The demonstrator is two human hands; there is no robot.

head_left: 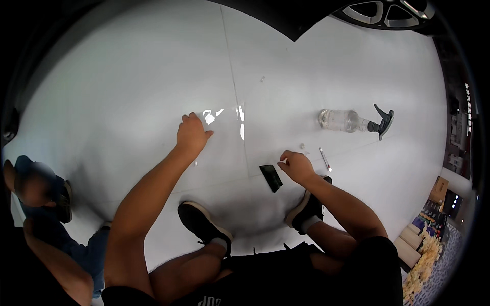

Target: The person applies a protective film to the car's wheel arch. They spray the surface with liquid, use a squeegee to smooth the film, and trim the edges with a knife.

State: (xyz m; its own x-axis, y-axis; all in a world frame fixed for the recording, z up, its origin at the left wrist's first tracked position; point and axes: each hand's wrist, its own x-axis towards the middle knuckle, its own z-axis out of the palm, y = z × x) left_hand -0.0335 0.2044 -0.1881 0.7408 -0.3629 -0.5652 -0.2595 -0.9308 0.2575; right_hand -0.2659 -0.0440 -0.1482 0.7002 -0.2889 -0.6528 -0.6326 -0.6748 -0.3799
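Note:
A clear, shiny sheet, apparently plastic film, lies on the pale floor and catches bright reflections. My left hand is at its left side, fingers bent downward and thumb held apart. Whether the fingertips touch the film is hard to see. To the right, my right hand is above the floor with fingers curled and thumb close to the forefinger; anything between them is too small to make out. Just left of it lies a flat black rectangular piece. A slim utility knife rests to its right.
A clear spray bottle with a dark trigger head lies on its side at the right. Small crumpled scraps dot the floor. My shoes frame the near side. Another person crouches at left. A car wheel stands far right.

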